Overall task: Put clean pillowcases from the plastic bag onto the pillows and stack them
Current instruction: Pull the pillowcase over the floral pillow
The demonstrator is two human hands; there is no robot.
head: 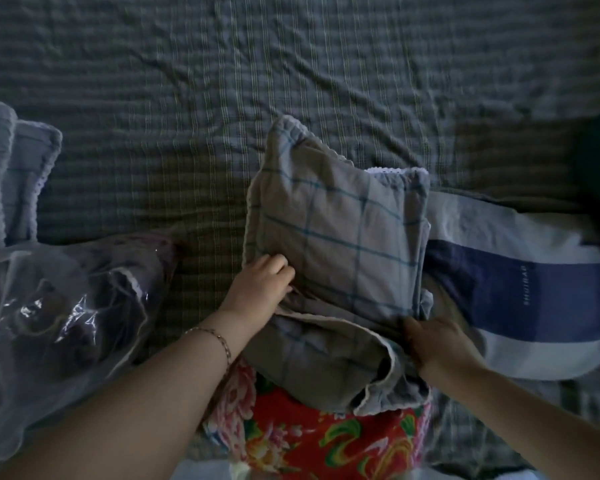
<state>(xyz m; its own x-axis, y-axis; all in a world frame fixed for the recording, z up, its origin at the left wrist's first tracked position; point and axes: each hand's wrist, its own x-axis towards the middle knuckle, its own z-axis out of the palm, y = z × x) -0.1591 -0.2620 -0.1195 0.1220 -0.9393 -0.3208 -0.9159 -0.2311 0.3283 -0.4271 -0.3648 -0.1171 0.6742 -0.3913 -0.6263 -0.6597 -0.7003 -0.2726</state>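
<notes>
Left hand (262, 287): fingers curled, pinching the checked pillowcase (336, 244) at its near-left edge. Right hand (437, 344): fingers closed on bunched case fabric at the near-right corner. Case half drawn over a pillow; open mouth slack toward the body, above red floral cloth (326, 441). Step judged: dressing this pillow. Next calls for tugging both edges together to seat the corners. Bare white-and-blue pillow (520, 282) touching on the right, small print on its stripe, seems "SHUIBAO", uncertain. Plastic bag (59, 327) left, more cloth inside. Two dressed pillows (14, 178) far left on the bed (291, 71)
</notes>
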